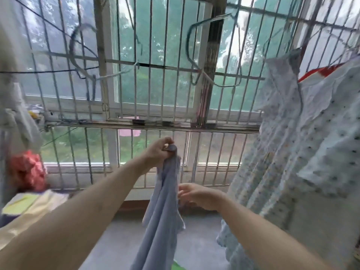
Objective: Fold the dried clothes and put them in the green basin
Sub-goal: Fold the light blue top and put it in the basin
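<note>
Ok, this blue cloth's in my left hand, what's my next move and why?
Probably pinch an edge of the blue cloth with the right hand and spread it: the left hand grips it bunched at the top, the right hand is open beside it.

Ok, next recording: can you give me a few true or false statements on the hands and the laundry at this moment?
1. The left hand grips the top of the blue-grey cloth. True.
2. The right hand is clenched round a hanger. False: its fingers are relaxed and open beside the cloth, holding nothing.
3. A spotted pale garment hangs at the right. True.
4. The blue-grey cloth lies neatly folded on the floor. False: it hangs unfolded from the left hand.
5. Empty hangers hang in front of the barred window. True.
</note>
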`<state>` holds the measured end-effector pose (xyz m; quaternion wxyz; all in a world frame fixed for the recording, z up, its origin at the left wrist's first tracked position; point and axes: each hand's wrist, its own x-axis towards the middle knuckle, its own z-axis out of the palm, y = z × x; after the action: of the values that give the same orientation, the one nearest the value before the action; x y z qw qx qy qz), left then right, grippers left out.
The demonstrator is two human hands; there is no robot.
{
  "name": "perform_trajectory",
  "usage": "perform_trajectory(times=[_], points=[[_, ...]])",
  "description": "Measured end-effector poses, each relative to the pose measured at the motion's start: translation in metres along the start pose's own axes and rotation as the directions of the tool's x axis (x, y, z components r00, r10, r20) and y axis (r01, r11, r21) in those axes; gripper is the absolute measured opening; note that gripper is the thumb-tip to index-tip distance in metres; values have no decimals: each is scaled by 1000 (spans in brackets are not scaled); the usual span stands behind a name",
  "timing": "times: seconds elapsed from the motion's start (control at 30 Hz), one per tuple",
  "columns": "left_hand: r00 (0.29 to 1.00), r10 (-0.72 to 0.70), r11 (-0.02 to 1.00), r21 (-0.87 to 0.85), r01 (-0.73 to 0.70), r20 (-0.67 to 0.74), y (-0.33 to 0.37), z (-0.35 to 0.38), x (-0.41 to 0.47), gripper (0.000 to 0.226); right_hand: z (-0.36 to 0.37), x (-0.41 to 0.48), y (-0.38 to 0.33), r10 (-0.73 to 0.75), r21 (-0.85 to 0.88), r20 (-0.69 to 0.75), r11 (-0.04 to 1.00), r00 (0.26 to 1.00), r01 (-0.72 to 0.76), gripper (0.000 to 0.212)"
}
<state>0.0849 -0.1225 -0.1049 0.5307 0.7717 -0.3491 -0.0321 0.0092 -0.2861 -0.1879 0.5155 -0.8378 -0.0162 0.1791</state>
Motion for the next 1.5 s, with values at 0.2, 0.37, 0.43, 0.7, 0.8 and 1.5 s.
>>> perform_trajectory(times=[0.2, 0.37, 0.43, 0.7, 0.8, 1.5], points=[[994, -82, 996, -51, 78, -68, -38, -59, -49, 21, 68, 57, 8, 69, -264, 135, 964, 988, -31, 44], [969, -77, 997, -24, 74, -236, -60, -95, -73, 24, 90, 84, 24, 86, -493, -46, 864, 995, -97, 40], [952, -83, 994, 42, 100, -295, -74, -108, -79, 26, 89, 83, 26, 61, -584, -159, 799, 985, -143, 11], [915, -258, 827, 420, 374, -309, -160, -140, -92, 36, 76, 86, 30, -16, -479, -389, 858, 921, -187, 11], [898, -328, 761, 482, 435, -294, -192, -138, -102, 33, 73, 89, 27, -60, -449, -486, 873, 872, -190, 18], [744, -620, 739, 134, 661, -248, -239, -79, -117, 31, 82, 97, 46, 338, 135, -459, 941, 822, -311, 23]])
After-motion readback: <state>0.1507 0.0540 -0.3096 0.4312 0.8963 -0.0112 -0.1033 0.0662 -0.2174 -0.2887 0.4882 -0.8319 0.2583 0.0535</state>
